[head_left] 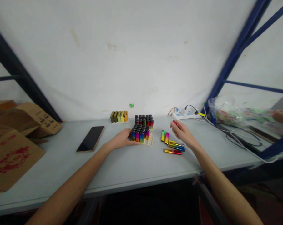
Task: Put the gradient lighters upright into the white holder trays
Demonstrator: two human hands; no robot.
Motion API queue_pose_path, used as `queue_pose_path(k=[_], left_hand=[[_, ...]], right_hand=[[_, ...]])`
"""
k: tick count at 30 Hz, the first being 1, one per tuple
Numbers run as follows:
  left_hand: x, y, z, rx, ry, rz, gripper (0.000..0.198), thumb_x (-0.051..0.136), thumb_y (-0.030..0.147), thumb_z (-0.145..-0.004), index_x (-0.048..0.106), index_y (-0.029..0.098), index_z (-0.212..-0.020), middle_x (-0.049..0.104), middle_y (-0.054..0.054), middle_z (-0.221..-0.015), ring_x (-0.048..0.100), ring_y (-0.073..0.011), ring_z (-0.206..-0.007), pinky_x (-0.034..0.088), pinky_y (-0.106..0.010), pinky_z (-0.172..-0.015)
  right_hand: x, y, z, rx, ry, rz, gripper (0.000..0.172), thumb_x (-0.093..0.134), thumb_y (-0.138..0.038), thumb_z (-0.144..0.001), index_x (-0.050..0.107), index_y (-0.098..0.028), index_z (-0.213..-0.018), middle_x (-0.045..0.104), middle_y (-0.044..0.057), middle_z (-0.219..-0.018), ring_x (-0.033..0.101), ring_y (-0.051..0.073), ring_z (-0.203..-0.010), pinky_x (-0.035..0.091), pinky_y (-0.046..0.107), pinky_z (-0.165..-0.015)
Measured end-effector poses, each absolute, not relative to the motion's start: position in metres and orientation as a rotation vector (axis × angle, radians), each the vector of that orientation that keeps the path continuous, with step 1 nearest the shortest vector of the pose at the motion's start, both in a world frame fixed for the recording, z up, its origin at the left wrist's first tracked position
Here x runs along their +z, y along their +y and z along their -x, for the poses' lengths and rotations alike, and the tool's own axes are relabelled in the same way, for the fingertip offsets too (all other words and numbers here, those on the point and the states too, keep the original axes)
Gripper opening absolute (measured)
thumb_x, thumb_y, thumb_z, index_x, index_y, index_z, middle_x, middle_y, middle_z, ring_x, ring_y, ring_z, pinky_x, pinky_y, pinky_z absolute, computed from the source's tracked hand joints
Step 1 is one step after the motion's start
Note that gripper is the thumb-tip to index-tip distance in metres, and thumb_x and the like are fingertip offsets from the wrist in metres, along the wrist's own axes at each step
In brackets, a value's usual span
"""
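Observation:
Shiny multicoloured tubes with black tops (137, 136) stand upright in rows in a white pegged tray (150, 140). My left hand (123, 138) holds this group at its left side, thumb along the front and fingers behind. To the right, my right hand (182, 133) is raised a little, fingers closed on a small red shiny tube (175, 122), mostly hidden by them. Several loose tubes (173, 152) in gold, blue, red, green and purple lie on the table below that hand.
Behind stand a second block of black-topped tubes (148, 123) and a yellow-green block (119, 116). A phone (91, 139) and cardboard bags (17, 156) are on the left. On the right are a power strip (183, 114), cables and a blurred hand of another person (282, 117).

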State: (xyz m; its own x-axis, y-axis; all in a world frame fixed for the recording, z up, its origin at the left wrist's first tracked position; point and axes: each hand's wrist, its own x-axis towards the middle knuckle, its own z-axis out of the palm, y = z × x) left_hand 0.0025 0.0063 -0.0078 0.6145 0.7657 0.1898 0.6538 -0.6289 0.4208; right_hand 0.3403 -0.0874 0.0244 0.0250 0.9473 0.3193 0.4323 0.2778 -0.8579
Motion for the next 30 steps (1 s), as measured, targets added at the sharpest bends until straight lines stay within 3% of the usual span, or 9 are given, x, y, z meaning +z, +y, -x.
queue_pose_path(k=[3, 6, 14, 24, 30], left_hand=[[-0.008, 0.007, -0.002, 0.513, 1.104, -2.536, 0.075, 0.073, 0.077, -0.07, 0.07, 0.015, -0.111, 0.073, -0.014, -0.112, 0.067, -0.0357, -0.103, 0.053, -0.043, -0.094], [-0.006, 0.007, -0.002, 0.506, 1.101, -2.542, 0.074, 0.074, 0.075, -0.071, 0.07, 0.015, -0.112, 0.073, -0.014, -0.112, 0.067, -0.0346, -0.102, 0.053, -0.043, -0.094], [-0.005, 0.004, -0.003, 0.503, 1.124, -2.537, 0.076, 0.075, 0.075, -0.07, 0.07, 0.015, -0.117, 0.073, -0.014, -0.118, 0.067, -0.0358, -0.107, 0.053, -0.044, -0.098], [-0.006, 0.005, -0.002, 0.499, 1.131, -2.526, 0.073, 0.076, 0.073, -0.071, 0.071, 0.015, -0.115, 0.073, -0.015, -0.116, 0.067, -0.0355, -0.104, 0.054, -0.044, -0.094], [-0.004, 0.004, -0.002, 0.532, 1.11, -2.502, 0.072, 0.078, 0.071, -0.07, 0.071, 0.016, -0.116, 0.073, -0.014, -0.118, 0.067, -0.0357, -0.106, 0.053, -0.045, -0.097]], right_hand=[[0.021, -0.078, -0.324, 0.457, -1.548, 1.388, 0.053, 0.049, -0.065, -0.094, 0.044, -0.022, -0.065, 0.037, -0.005, -0.058, 0.037, 0.012, -0.056, 0.029, 0.027, -0.054], [0.023, -0.072, -0.311, 0.361, -1.538, 1.438, 0.05, 0.049, -0.058, -0.091, 0.035, -0.023, -0.058, 0.031, -0.004, -0.054, 0.033, 0.012, -0.055, 0.025, 0.028, -0.055], [0.023, -0.059, -0.294, 0.331, -1.466, 1.461, 0.035, 0.046, -0.047, -0.081, 0.035, -0.024, -0.057, 0.033, -0.004, -0.055, 0.035, 0.012, -0.054, 0.023, 0.028, -0.054], [0.016, -0.058, -0.297, 0.331, -1.485, 1.448, 0.041, 0.047, -0.052, -0.085, 0.036, -0.023, -0.058, 0.034, -0.004, -0.055, 0.035, 0.012, -0.055, 0.025, 0.028, -0.055], [0.019, -0.061, -0.294, 0.329, -1.55, 1.396, 0.052, 0.049, -0.064, -0.094, 0.039, -0.023, -0.063, 0.037, -0.005, -0.058, 0.038, 0.013, -0.058, 0.029, 0.027, -0.056]])
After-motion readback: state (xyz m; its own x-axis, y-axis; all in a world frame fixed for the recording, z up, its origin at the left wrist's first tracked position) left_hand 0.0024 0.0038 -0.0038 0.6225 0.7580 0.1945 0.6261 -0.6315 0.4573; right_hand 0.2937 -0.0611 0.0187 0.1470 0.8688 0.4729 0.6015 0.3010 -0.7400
